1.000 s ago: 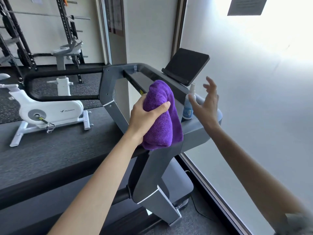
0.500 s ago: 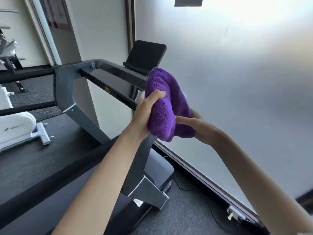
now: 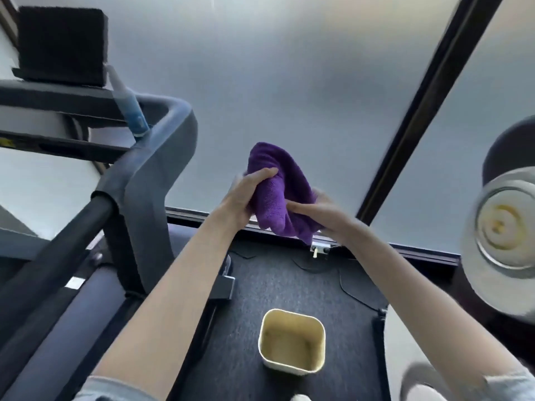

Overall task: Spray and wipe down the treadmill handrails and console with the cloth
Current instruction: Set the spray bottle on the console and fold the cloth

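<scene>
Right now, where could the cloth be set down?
Bare dark floor lies between the beige bin and window track. The console corner beside the spray bottle is narrow. Both hands, left and right, hold the purple cloth.

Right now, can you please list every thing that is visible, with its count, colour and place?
cloth: one, purple, held in the air between both hands, above the floor.
spray bottle: one, clear with blue label, standing tilted on the treadmill frame at upper left.
tablet-like screen: one, black, on the console ledge, top left.
treadmill: one, grey frame with black handrail, left side.
bin: one, cream, on the dark floor, lower centre.
round grey object: one, right edge, blurred, cannot identify.
window: frosted, dark frame, behind everything.
left hand: grips the cloth.
right hand: holds the cloth from the other side.
</scene>
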Demonstrator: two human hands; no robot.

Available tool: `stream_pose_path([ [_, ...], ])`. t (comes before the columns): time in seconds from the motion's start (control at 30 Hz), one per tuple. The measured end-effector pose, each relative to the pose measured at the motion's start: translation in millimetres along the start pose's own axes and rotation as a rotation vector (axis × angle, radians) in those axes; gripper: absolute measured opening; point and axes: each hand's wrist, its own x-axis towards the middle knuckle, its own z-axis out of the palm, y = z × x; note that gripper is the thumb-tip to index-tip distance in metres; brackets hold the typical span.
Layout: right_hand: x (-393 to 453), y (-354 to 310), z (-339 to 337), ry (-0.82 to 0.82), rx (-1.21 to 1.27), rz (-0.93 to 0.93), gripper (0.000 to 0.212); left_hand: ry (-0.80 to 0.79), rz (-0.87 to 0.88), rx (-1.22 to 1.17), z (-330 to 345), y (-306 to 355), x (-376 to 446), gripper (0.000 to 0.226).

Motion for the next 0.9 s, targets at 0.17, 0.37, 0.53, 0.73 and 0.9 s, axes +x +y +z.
stream_pose_path([
  [0.17,-15.7,32.1,-57.4,0.114,-0.093,0.07,0.019,-0.001,-0.166,0.062,27.1,-54.7,10.3,0.043],
  [0.37,-21.8,103.7,-109.2,0.159,-0.018,0.188,0.03,0.029,-0.33,0.103,45.5,-133.5,25.5,0.028],
  [0.53,-24.7,189.3,-121.5,0.236,-0.256,0.326,0.031,0.244,-0.29,0.344,40.3,-214.5,42.8,0.059],
  [0.73,-13.1,278.2,-114.1,0.272,-0.415,0.486,0.034,0.267,-0.465,0.625,18.8,-301.5,59.0,0.064],
  [0.9,2.6,316.4,-106.5,0.266,-0.483,0.563,0.03,0.23,-0.543,0.675,4.6,-334.0,71.1,0.066],
])
